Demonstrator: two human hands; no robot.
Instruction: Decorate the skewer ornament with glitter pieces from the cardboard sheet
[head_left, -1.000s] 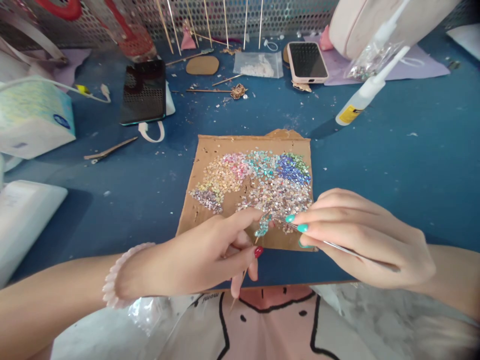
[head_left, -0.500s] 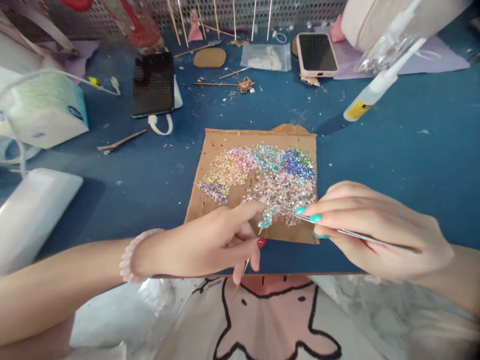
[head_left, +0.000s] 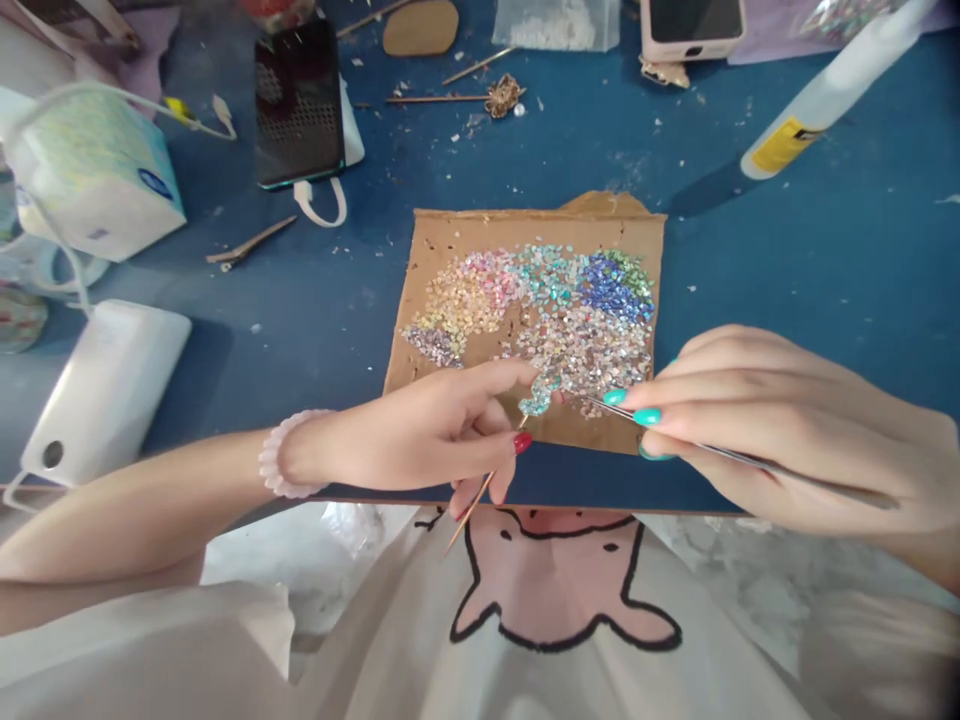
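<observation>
My left hand (head_left: 435, 425) is closed on a thin stick (head_left: 471, 515), which slants down toward me. At the stick's upper end is a small curved piece (head_left: 537, 397) covered in blue-green sparkling bits, beside my index fingertip. My right hand (head_left: 780, 430) pinches metal tweezers (head_left: 750, 460), their tips pointing left near the curved piece; whether they hold a bit is too small to tell. Beneath both hands lies a cardboard sheet (head_left: 450, 228) bearing small shiny flakes (head_left: 585, 350) sorted by colour: pale, blue, green, teal, pink, yellow and grey-purple.
A glue bottle (head_left: 817, 110) with a yellow label stands at the back right. Toward the back left are a black phone (head_left: 298, 105), a tissue pack (head_left: 105, 170) and a white power bank (head_left: 109, 390). A stick with a metal flower (head_left: 504, 96) lies behind the cardboard.
The camera view has tilted down and closer, so the table things sit higher in the picture. Both hands keep their holds, and the curved piece has turned slightly.
</observation>
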